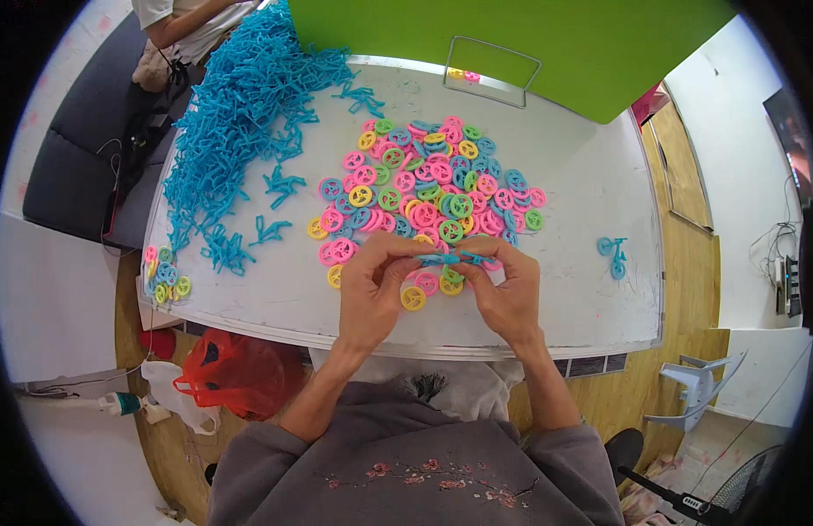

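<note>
My left hand (376, 279) and my right hand (505, 285) meet over the near side of the wheel pile, fingers pinched. Between them they grip a small blue plastic toy bicycle part (439, 259), partly covered by the fingertips. Whether a wheel is fitted on it cannot be made out. Below and beyond the hands spreads a heap of small toy wheels (460, 206) in pink, blue, green and yellow. A yellow wheel (413, 299) lies just under my left fingers.
A big mound of blue plastic toy frames (240, 114) covers the table's far left. More wheels (167, 273) sit at the left corner. One blue toy bicycle (615, 256) lies at right. A green panel (512, 44) borders the back; a person (192, 26) sits at far left.
</note>
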`<action>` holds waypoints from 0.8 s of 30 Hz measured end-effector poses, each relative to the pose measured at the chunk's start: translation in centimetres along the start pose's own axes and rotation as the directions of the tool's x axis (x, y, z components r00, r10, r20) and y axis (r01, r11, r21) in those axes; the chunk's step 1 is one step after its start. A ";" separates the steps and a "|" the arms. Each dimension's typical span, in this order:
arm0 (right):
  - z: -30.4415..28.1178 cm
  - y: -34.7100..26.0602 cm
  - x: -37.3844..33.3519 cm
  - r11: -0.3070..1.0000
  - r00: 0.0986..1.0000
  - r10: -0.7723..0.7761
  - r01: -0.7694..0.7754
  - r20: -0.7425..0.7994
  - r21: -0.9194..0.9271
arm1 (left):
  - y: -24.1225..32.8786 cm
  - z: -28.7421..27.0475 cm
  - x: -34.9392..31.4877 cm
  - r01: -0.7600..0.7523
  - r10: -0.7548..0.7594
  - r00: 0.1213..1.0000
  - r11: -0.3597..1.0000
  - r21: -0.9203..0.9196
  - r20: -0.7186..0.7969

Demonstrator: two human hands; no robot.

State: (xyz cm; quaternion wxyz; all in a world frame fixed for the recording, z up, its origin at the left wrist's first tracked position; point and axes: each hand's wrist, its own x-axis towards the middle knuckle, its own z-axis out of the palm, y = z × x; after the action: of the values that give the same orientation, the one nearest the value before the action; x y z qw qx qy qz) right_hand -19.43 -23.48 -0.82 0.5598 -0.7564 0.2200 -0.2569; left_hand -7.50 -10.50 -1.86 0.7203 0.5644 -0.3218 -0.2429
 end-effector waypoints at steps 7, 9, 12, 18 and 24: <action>-0.5 -0.4 -0.2 0.981 0.982 -0.182 0.178 -0.046 -0.081 | 1.3 1.1 -0.2 0.013 -0.013 1.000 0.998 -0.056 0.014; -0.6 -0.6 -0.4 0.978 0.982 -0.184 0.178 -0.047 -0.105 | 1.0 0.9 -0.3 -0.016 0.016 1.000 1.000 0.016 0.018; -0.5 -0.7 -0.6 0.964 0.969 -0.237 0.225 -0.074 -0.139 | 0.3 0.7 -0.5 -0.156 0.150 0.987 0.980 0.126 0.055; -0.3 -0.2 -1.1 0.983 0.981 -0.143 0.125 -0.132 -0.136 | -0.3 1.5 -0.7 -0.168 0.175 0.984 0.976 0.142 -0.037; -1.3 0.3 -1.8 0.999 0.991 -0.018 0.013 -0.130 -0.035 | -0.7 2.3 -1.0 -0.030 0.030 0.999 0.999 -0.013 -0.042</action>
State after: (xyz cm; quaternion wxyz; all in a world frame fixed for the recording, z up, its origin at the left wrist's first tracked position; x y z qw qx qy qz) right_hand -21.68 -23.36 -1.02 0.5293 -0.7491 0.2546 -0.3064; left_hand -9.82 -11.44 -2.37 0.7344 0.5595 -0.3134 -0.2225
